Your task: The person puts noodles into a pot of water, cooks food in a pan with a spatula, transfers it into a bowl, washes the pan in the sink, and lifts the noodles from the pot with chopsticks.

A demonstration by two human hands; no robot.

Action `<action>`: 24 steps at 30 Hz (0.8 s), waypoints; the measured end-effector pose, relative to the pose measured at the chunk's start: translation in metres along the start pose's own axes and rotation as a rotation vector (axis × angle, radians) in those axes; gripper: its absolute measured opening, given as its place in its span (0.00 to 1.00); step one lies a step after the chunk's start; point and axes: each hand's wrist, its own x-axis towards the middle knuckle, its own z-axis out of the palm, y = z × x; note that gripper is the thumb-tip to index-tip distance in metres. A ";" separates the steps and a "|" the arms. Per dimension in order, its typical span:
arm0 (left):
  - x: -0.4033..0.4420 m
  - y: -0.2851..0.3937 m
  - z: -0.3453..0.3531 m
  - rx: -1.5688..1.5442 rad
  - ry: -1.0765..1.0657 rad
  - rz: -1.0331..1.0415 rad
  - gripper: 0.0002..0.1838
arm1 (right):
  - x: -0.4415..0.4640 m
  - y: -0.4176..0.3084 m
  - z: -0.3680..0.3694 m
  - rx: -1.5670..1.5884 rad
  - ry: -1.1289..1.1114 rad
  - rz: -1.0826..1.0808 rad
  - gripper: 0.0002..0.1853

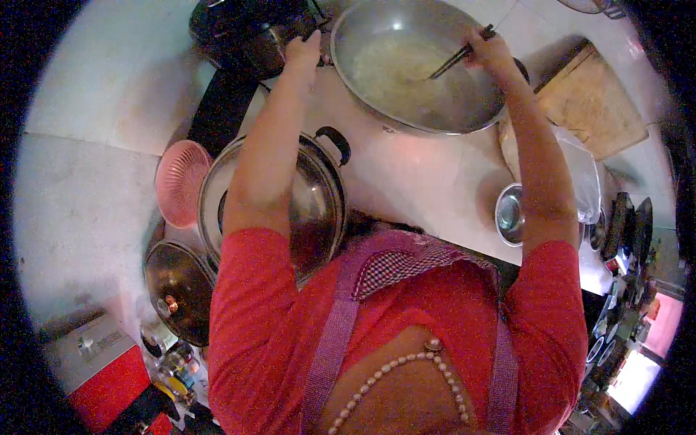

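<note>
- A kitchen; home or commercial, it is hard to tell.
- A wide pan (471, 114) holds cloudy liquid, with chopsticks (451, 61) dipped in.
- A lidded pot (320, 199) stands on the pale counter (409, 170).
- A board (598, 101), a metal bowl (510, 215) and a pink basket (184, 185) lie around.
- The person wears an apron (336, 344).

Silver round metal pan (349, 47) at twelve o'clock, black slender chopsticks (450, 62); pink round plastic basket (181, 183) at nine; purple cloth apron (406, 264) with dark-and-white checks.

left arm (268, 152) and right arm (533, 138) extend forward, right hand (489, 52) clenched.
</note>
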 end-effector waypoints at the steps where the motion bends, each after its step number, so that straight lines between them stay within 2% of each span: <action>1: -0.003 0.001 -0.001 -0.015 -0.002 0.017 0.20 | -0.004 -0.005 -0.005 0.008 -0.020 0.041 0.19; 3: -0.007 0.002 -0.001 -0.006 0.004 0.042 0.22 | -0.025 -0.019 -0.017 0.029 -0.047 0.125 0.18; 6: 0.007 -0.008 0.002 0.140 0.067 0.007 0.23 | -0.062 -0.062 -0.051 0.309 0.032 0.035 0.19; 8: 0.042 -0.042 -0.003 -0.015 -0.122 0.127 0.23 | -0.090 -0.086 -0.075 0.402 0.186 0.011 0.18; 9: 0.036 -0.038 0.000 -0.062 -0.106 0.053 0.21 | -0.108 -0.089 -0.082 0.442 0.269 0.007 0.18; 10: 0.030 -0.034 0.003 -0.112 -0.086 -0.020 0.19 | -0.129 -0.084 -0.083 0.349 0.325 -0.040 0.17; 12: 0.035 -0.040 -0.003 -0.169 -0.206 -0.023 0.18 | -0.175 -0.071 -0.077 0.150 0.444 -0.126 0.16; 13: 0.038 -0.041 -0.002 -0.209 -0.256 -0.027 0.18 | -0.201 -0.070 -0.077 0.081 0.612 -0.149 0.16; 14: 0.019 -0.029 -0.003 -0.239 -0.200 -0.055 0.17 | -0.233 -0.067 -0.075 0.010 0.764 -0.171 0.16; 15: 0.003 -0.016 -0.003 -0.263 -0.144 -0.084 0.16 | -0.262 -0.050 -0.068 -0.221 0.899 -0.164 0.18; 16: 0.011 -0.028 -0.004 -0.322 -0.237 -0.014 0.16 | -0.291 -0.037 -0.058 -0.382 0.834 -0.166 0.19; 17: 0.008 -0.022 -0.003 -0.286 -0.197 -0.079 0.15 | -0.314 -0.019 -0.042 -0.405 0.730 -0.099 0.14; 19: 0.043 -0.047 -0.004 -0.374 -0.334 -0.097 0.15 | -0.345 0.011 0.009 0.165 0.432 0.413 0.12; 20: 0.024 -0.030 -0.002 -0.397 -0.245 -0.145 0.15 | -0.348 0.016 0.032 0.403 0.278 0.651 0.15; 21: 0.001 -0.011 -0.004 -0.421 -0.152 -0.191 0.16 | -0.345 0.010 0.047 0.486 0.128 0.788 0.19; 22: 0.008 -0.017 -0.005 -0.318 -0.138 -0.152 0.17 | -0.338 0.012 0.055 0.349 0.038 0.733 0.20; 23: 0.009 -0.020 -0.008 -0.215 -0.061 0.009 0.17 | -0.328 0.012 0.063 0.215 -0.046 0.670 0.22; 24: 0.005 -0.023 -0.011 -0.111 0.017 0.170 0.16 | -0.321 0.029 0.071 0.135 -0.111 0.571 0.19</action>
